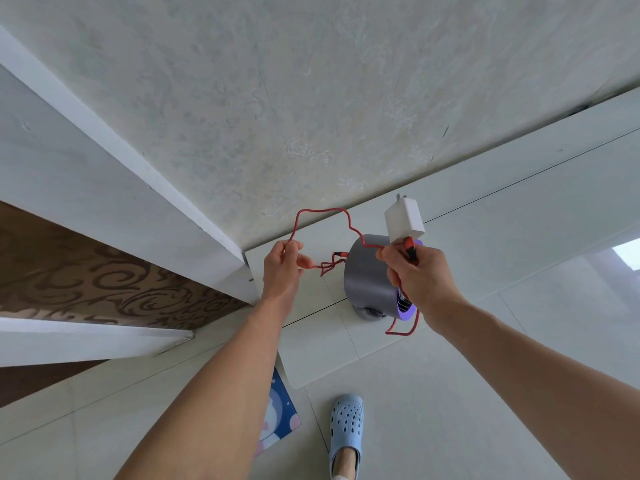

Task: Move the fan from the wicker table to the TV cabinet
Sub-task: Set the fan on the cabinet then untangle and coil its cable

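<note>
A small grey round fan (367,271) with a purple front rim stands on the white TV cabinet (485,209), close to the wall. A red braided cable (323,211) runs from the fan's back in loops through both hands. My left hand (282,268) pinches a loop of the cable just left of the fan. My right hand (420,275) is over the fan's front, gripping the cable's red plug end, with a white power adapter (403,220) sticking up from it. Another loop of cable hangs below my right wrist.
A textured pale wall (311,98) rises behind the cabinet. A white door frame (121,188) stands to the left, with brown patterned flooring (104,278) beyond it. On the tiled floor below are a blue mat (280,414) and my foot in a light blue clog (346,424).
</note>
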